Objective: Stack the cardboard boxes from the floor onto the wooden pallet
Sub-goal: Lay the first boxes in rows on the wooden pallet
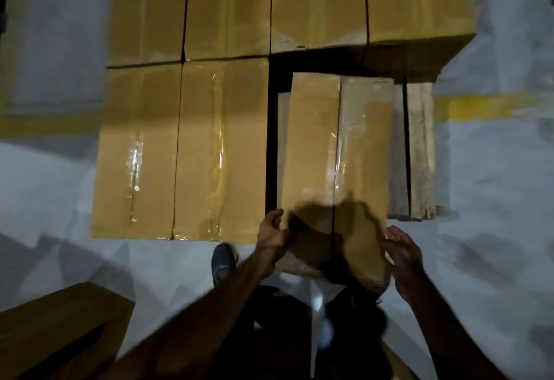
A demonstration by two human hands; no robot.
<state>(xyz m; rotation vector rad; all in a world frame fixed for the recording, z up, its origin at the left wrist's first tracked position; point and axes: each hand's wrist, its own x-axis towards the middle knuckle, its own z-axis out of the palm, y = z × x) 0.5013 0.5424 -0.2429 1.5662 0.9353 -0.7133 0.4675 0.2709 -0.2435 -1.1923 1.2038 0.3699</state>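
Note:
A taped cardboard box (335,152) lies lengthwise over the wooden pallet (421,152), its near end sticking out past the pallet's front edge. My left hand (271,233) holds the near left corner of this box, thumb on the side. My right hand (403,255) is spread by the near right corner, fingers straight, touching or just off the box side. Several more cardboard boxes (183,149) stand stacked on the pallet to the left and behind, forming a higher layer.
Another cardboard box (57,328) sits on the grey floor at bottom left. My shoe (223,261) stands close to the front of the stack. A yellow floor line (485,107) runs to the right of the pallet.

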